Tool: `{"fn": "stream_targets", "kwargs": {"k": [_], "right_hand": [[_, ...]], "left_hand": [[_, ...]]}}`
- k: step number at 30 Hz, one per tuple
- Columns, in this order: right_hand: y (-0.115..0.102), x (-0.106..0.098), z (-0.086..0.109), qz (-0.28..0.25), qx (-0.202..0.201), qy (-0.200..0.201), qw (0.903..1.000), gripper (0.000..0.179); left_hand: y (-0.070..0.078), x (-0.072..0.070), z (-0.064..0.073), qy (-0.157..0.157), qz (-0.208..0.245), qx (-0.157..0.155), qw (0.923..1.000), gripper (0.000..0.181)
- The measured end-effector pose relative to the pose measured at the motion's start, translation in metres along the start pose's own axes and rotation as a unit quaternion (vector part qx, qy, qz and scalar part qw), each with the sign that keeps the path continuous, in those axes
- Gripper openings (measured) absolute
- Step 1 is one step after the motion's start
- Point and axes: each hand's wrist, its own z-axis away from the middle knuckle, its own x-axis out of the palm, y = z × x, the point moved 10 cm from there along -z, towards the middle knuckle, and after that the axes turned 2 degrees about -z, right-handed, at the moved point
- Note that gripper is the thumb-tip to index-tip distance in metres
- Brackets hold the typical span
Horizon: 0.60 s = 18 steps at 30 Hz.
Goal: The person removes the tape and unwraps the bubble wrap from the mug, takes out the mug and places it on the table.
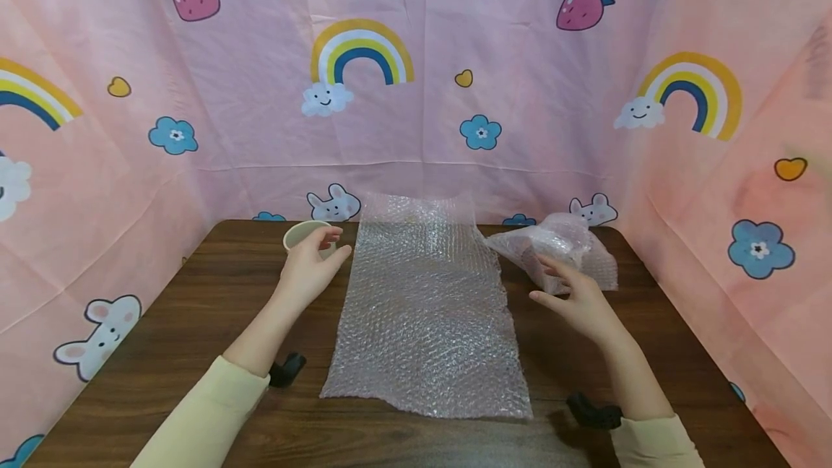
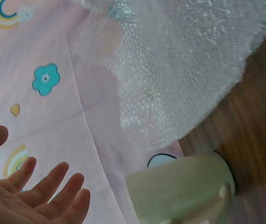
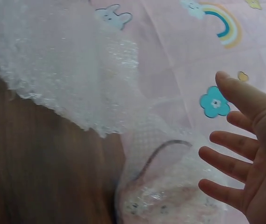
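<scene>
A sheet of bubble wrap (image 1: 429, 323) lies flat down the middle of the table, its far end reaching the back edge. To its left stands a pale green mug (image 1: 297, 232); the left wrist view shows the mug's handle (image 2: 224, 198). My left hand (image 1: 307, 266) hovers just in front of the mug, overlapping it in the head view, fingers spread and holding nothing. On the right sits a bundle of bubble wrap (image 1: 565, 237), with something patterned (image 3: 165, 207) showing through. My right hand (image 1: 581, 302) is beside this bundle, fingers extended and palm bare.
The dark wooden table (image 1: 162, 381) is enclosed at the back and sides by a pink printed cloth (image 1: 260, 128). Black wrist mounts sit at the left wrist (image 1: 287, 370) and right wrist (image 1: 593, 412).
</scene>
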Motion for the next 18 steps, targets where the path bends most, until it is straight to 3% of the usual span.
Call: {"fn": "stream_targets", "kwargs": {"k": [9, 18], "right_hand": [[0.002, -0.027, 0.003, -0.022, 0.019, 0.058, 0.9979, 0.064], [0.004, -0.049, 0.007, -0.017, 0.02, 0.133, 0.9907, 0.07]], "left_hand": [[0.027, 0.023, -0.012, -0.04, -0.029, 0.035, 0.9982, 0.047], [0.046, 0.05, -0.024, -0.079, -0.021, 0.05, 0.9954, 0.061]]}}
